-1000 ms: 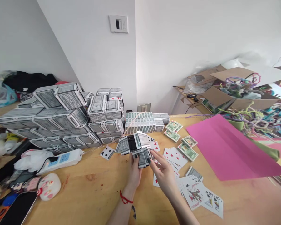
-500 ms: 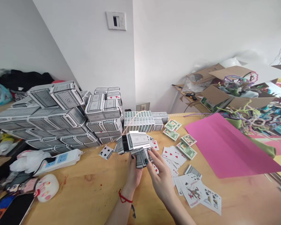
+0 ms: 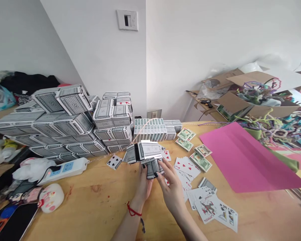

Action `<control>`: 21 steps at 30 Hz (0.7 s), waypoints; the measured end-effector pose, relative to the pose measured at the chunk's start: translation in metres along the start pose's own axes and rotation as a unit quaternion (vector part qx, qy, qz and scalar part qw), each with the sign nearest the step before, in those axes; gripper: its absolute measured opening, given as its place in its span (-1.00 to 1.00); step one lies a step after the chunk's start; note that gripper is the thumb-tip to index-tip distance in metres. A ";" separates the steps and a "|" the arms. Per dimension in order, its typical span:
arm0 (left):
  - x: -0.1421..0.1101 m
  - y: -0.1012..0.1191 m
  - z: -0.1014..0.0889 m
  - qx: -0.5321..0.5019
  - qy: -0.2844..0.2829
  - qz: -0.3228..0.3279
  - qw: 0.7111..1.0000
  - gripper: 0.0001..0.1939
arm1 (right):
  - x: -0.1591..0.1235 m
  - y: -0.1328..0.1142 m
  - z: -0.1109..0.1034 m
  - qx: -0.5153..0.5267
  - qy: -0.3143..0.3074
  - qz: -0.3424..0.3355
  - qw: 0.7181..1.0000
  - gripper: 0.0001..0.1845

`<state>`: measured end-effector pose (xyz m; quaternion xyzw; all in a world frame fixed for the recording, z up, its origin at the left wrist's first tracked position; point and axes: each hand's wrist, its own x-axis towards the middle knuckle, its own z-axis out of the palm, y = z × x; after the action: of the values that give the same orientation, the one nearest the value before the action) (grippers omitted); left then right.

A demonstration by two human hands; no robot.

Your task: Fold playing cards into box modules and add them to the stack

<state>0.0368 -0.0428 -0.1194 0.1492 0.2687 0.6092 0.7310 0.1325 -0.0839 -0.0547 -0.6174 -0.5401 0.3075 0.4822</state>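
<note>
Though mostly beyond left hand (image 3: pixel 144 186) and right hand (image 3: pixel 172 188), folded-card model (image 3: pixel 148 149), near end in their pinch

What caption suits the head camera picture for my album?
Left hand and right hand hold a patterned-card piece near stacked card blocks.

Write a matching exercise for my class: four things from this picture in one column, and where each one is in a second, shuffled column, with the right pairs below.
Things
1. folded-card piece
2. red cord bracelet
3. joker card
4. white power strip

Places
A. face up among loose cards
B. on the table, left of both hands
C. between the left hand and the right hand, touched by both
D. around the left wrist

Right pairs: 1-C, 2-D, 3-A, 4-B
</note>
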 end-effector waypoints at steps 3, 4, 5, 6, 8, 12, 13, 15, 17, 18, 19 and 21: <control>0.000 0.000 -0.001 -0.011 -0.002 -0.002 1.000 -0.61 | -0.001 0.003 0.002 -0.015 0.000 -0.009 1.000 -0.61; 0.000 0.000 -0.002 -0.009 -0.003 -0.003 1.000 -0.59 | -0.002 0.004 0.003 -0.021 -0.001 -0.012 1.000 -0.61; -0.001 0.001 -0.002 -0.005 -0.003 -0.002 1.000 -0.58 | -0.002 0.006 0.004 -0.028 -0.003 -0.014 1.000 -0.62; -0.001 0.001 -0.001 0.000 -0.004 -0.002 1.000 -0.57 | -0.003 0.007 0.004 -0.036 -0.002 -0.015 0.999 -0.62; -0.003 0.001 0.000 0.013 -0.002 -0.002 1.000 -0.56 | -0.004 0.009 0.006 -0.055 0.000 -0.019 0.998 -0.63; -0.004 0.003 0.005 0.033 0.016 -0.007 0.999 -0.50 | -0.004 0.009 0.005 -0.084 -0.005 -0.030 0.996 -0.64; -0.004 0.003 0.006 0.036 0.021 -0.008 0.999 -0.50 | -0.003 0.008 0.003 -0.089 -0.015 -0.032 0.995 -0.63; -0.003 0.004 0.006 0.036 0.028 -0.017 0.999 -0.54 | -0.001 0.006 -0.003 -0.096 -0.048 -0.042 0.993 -0.57; -0.002 0.005 0.005 0.031 0.037 -0.033 0.998 -0.62 | 0.003 0.006 -0.012 -0.098 -0.091 -0.062 0.989 -0.50; -0.001 0.005 0.005 0.029 0.040 -0.042 0.998 -0.65 | 0.006 0.006 -0.017 -0.101 -0.107 -0.075 0.986 -0.50; 0.000 0.005 0.004 0.026 0.041 -0.051 0.998 -0.68 | 0.010 0.007 -0.022 -0.104 -0.119 -0.088 0.983 -0.51; 0.001 0.006 0.004 0.021 0.039 -0.065 0.997 -0.70 | 0.018 0.009 -0.031 -0.111 -0.127 -0.116 0.979 -0.55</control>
<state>0.0344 -0.0402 -0.1128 0.1233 0.3188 0.5595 0.7550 0.1682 -0.0748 -0.0498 -0.5565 -0.6956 0.2637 0.3701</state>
